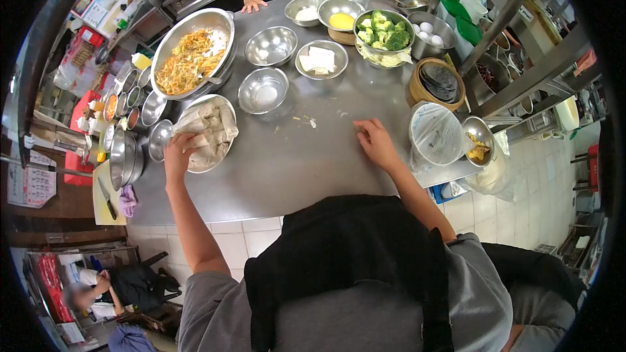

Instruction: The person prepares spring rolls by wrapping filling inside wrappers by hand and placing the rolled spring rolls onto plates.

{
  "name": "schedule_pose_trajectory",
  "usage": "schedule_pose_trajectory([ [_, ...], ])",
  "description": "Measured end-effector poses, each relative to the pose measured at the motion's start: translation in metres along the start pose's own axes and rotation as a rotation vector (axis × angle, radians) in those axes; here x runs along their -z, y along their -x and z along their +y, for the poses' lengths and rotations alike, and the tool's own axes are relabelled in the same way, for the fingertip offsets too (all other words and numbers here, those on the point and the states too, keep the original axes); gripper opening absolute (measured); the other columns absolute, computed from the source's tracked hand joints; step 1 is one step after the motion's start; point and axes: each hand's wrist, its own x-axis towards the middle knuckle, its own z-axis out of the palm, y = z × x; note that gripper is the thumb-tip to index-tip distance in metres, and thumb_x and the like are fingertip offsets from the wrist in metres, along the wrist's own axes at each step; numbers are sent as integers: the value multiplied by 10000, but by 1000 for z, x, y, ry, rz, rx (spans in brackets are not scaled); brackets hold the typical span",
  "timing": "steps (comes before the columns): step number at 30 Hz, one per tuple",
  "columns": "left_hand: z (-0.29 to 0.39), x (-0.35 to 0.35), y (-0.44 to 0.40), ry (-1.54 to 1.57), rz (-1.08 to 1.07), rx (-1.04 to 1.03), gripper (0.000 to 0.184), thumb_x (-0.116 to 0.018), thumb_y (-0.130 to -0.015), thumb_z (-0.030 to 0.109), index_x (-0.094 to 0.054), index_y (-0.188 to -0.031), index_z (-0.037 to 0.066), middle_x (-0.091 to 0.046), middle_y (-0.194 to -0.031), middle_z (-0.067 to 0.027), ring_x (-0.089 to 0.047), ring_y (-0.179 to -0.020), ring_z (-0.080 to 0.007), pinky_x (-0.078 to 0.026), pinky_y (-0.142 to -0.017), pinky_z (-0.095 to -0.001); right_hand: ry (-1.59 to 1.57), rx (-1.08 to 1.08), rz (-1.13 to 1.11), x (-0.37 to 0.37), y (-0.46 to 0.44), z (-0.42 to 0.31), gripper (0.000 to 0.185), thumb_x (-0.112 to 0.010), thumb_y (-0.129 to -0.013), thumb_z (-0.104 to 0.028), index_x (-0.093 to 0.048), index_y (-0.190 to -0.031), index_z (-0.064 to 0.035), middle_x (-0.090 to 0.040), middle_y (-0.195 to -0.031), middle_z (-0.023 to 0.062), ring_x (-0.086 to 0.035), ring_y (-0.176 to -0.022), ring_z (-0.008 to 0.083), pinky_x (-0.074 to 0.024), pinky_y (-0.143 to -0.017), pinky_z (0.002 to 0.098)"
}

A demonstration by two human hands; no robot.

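My left hand is at the near-left edge of a white round dish, its fingers curled onto a crumpled beige cloth that lies over the dish. Whatever is under the cloth stays hidden. Over the right part of the steel table, my right hand has its fingers loosely bent and apart, with nothing in them. Small pale and yellow scraps lie on the metal between my hands.
A large steel basin of shredded vegetables stands behind the dish. Further back are steel bowls, tofu, broccoli and eggs. A plastic-lined tub stands right. Across the table are another person's hands.
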Motion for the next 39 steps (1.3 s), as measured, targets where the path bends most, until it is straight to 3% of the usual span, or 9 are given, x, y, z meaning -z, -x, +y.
schedule_pose_trajectory([
  [8,4,5,15,78,141,-34,468,-809,-684,17,-680,-1130,79,-647,-1142,-119,-619,-1057,-322,-501,-910,-414,-63,42,-18,-7,-3,-1,288,-607,-884,-14,-641,-1167,-61,-585,-1007,155,-610,-858,325,-511,-793,403],
  [11,-6,0,17,54,232,128,373,-804,-750,83,-694,-1105,68,-646,-1106,-131,-620,-1053,-335,-497,-915,-412,-83,42,-4,-7,-2,2,292,-611,-882,-11,-644,-1168,-63,-587,-1004,154,-612,-852,322,-513,-788,401],
  [20,-17,-18,17,206,223,235,239,-779,-854,184,-730,-1065,82,-640,-1074,-90,-632,-983,-232,-516,-770,-366,-49,79,4,-9,-2,4,292,-611,-889,-14,-646,-1175,-59,-603,-1020,159,-629,-858,327,-519,-801,400],
  [27,-4,-15,25,130,294,190,281,-775,-831,117,-722,-1101,59,-626,-1145,-135,-612,-1070,-311,-483,-910,-414,-47,43,-13,-7,0,5,278,-611,-898,-27,-642,-1173,-61,-602,-1008,163,-626,-865,335,-516,-795,402],
  [32,56,-28,28,-31,637,82,233,-768,-843,122,-717,-1066,80,-614,-1217,-145,-565,-1153,-347,-454,-976,-437,-23,75,-14,-12,1,2,285,-607,-890,-22,-638,-1169,-69,-598,-1009,163,-620,-891,344,-511,-809,414],
  [35,103,-63,40,107,551,2,153,-750,-850,91,-694,-985,46,-594,-1244,-150,-563,-1150,-349,-457,-978,-451,-30,63,-46,-13,2,-3,294,-603,-885,-18,-637,-1172,-72,-595,-1023,166,-615,-914,351,-509,-819,422],
  [36,118,-84,46,329,515,25,141,-755,-843,91,-689,-961,50,-595,-1250,-147,-562,-1155,-349,-459,-977,-450,-34,70,-54,-14,3,-6,296,-604,-885,-17,-636,-1173,-72,-593,-1026,167,-613,-918,352,-508,-822,424],
  [38,154,-107,58,399,421,-43,136,-764,-833,102,-690,-939,59,-591,-1273,-141,-561,-1167,-347,-462,-973,-449,-41,84,-67,-17,6,-10,300,-604,-884,-17,-634,-1177,-72,-590,-1032,168,-609,-925,353,-506,-827,428],
  [39,172,-113,66,244,368,-134,141,-769,-829,112,-696,-941,65,-585,-1289,-137,-560,-1174,-345,-463,-972,-447,-51,97,-77,-19,9,-10,300,-602,-884,-16,-634,-1177,-70,-588,-1028,165,-609,-907,349,-508,-821,422],
])
